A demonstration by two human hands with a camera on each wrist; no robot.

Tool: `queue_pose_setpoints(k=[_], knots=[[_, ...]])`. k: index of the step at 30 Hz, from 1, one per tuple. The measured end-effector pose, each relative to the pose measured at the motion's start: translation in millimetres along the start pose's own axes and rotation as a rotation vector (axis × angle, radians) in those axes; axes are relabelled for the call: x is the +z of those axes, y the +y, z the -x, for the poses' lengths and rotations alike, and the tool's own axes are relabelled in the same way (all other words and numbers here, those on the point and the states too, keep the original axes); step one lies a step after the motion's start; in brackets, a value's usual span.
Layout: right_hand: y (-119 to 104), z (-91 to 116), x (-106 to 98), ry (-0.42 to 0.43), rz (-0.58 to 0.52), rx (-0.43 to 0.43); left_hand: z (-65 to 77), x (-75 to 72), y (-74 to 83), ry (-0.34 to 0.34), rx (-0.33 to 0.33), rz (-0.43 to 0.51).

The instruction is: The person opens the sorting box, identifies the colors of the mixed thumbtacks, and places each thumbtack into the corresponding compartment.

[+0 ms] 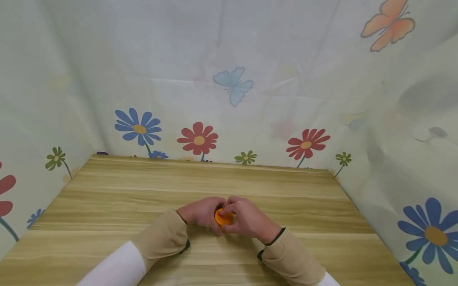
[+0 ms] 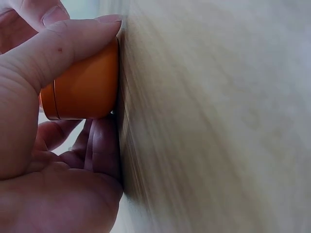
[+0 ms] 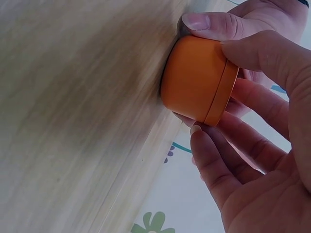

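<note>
A small round orange jar [image 3: 192, 77] with a fitted lid [image 3: 222, 94] stands upright on the wooden table between both hands. In the left wrist view a thin seam separates the lid from the jar's body [image 2: 90, 87]. My left hand [image 1: 205, 213] grips the body low down, thumb on one side and fingers round the other. From the other side my right hand [image 1: 248, 218] holds the lid, its thumb and fingertips at the lid's edge. One right finger lies over the top of the lid in the head view.
The wood-grain table [image 1: 143, 178] meets a pale cloth backdrop [image 1: 171, 79] printed with flowers and butterflies at the back and both sides. A small dark purple item [image 1: 102, 153] shows at the table's far left corner.
</note>
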State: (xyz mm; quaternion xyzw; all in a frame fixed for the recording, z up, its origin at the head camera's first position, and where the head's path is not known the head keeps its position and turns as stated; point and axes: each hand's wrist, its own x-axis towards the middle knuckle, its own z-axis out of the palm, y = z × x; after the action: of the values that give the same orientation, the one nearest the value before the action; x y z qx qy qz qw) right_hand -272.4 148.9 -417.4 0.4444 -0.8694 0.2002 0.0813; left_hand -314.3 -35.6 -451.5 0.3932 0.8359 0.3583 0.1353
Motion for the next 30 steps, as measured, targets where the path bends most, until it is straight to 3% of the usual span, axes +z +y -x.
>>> queue_pose_setpoints(k=[10, 30], knots=[[-1.5, -0.4, -2.0, -0.004, -0.016, 0.016, 0.6, 2.2, -2.3, 0.011, -0.012, -0.027], [-1.8, 1.0, -2.1, -0.036, -0.009, 0.062, 4.0, 1.7, 1.0, 0.03, 0.033, -0.09]])
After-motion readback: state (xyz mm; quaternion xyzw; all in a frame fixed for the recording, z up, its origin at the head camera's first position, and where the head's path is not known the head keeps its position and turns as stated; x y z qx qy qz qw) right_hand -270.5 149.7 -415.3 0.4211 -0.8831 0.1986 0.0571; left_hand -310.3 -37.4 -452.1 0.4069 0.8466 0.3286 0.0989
